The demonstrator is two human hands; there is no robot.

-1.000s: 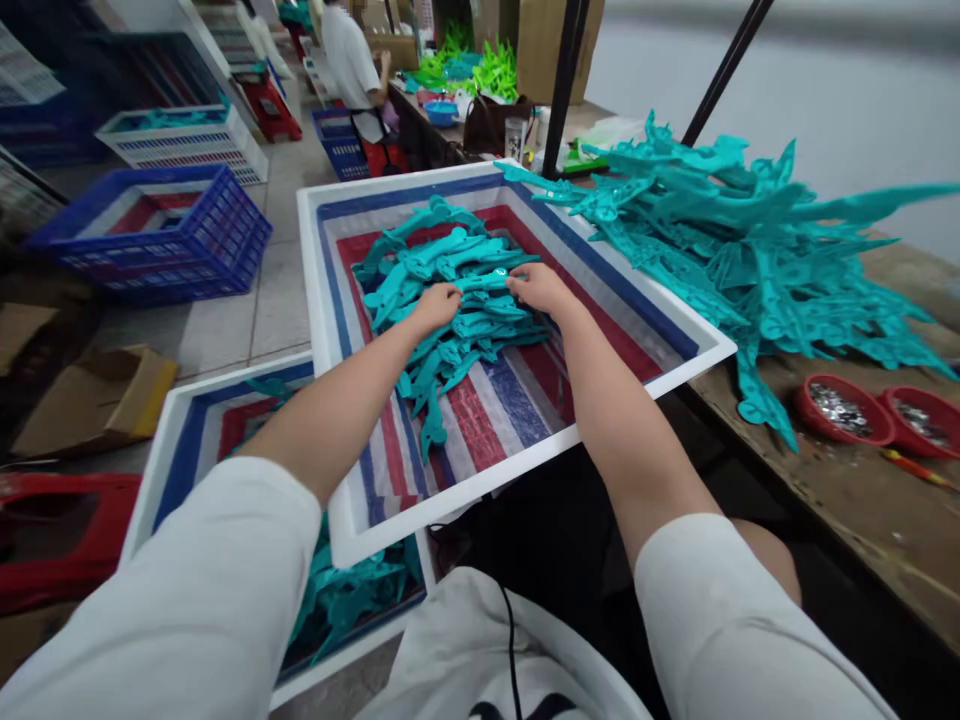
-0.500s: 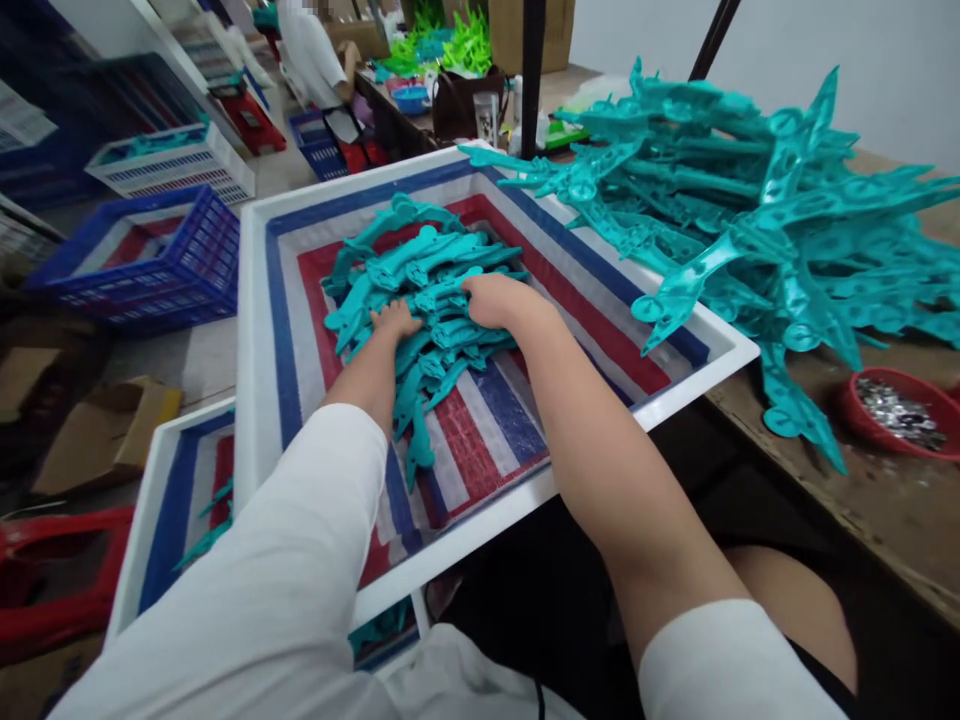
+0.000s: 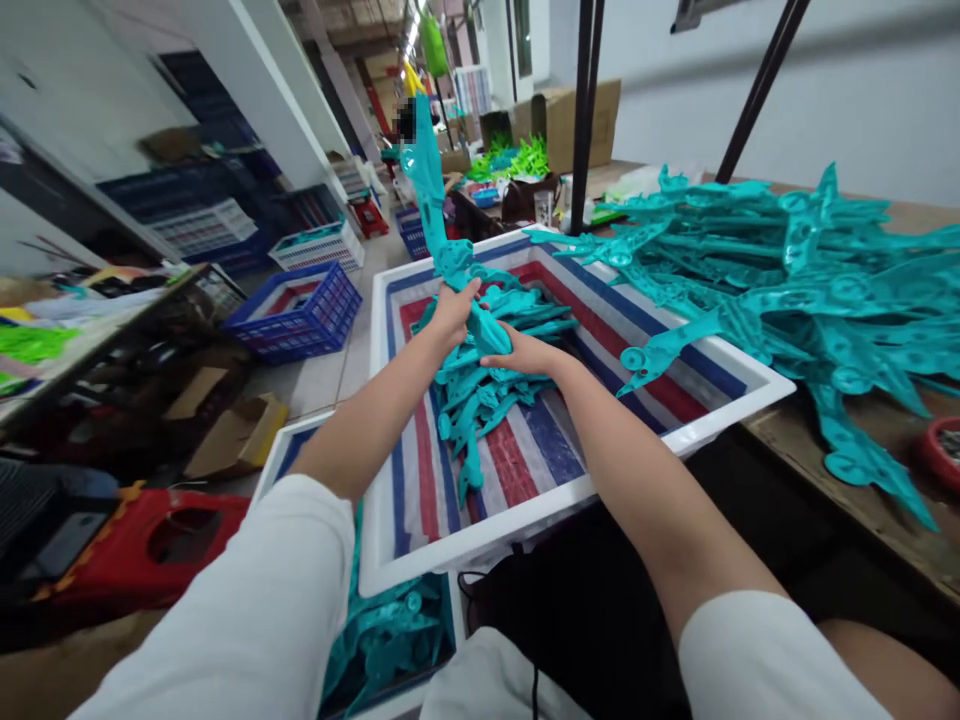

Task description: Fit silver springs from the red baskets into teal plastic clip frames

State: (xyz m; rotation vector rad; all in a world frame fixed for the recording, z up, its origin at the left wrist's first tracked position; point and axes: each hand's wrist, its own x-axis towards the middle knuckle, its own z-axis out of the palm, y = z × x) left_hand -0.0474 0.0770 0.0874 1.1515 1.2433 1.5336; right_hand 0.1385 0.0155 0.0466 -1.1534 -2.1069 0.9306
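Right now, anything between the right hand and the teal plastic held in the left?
Nothing visible: the right hand is at the lower end of the teal plastic the left hand grips; the pile in the tray lies below.

Past the tray's (image 3: 480,535) R edge I've got a pale wall (image 3: 885,120); dk post (image 3: 583,120) nr its far corner; gray tile flr (image 3: 322,385) off its L edge; white pillar (image 3: 274,90) farther back; overhead lights (image 3: 412,32) way in bkgd.
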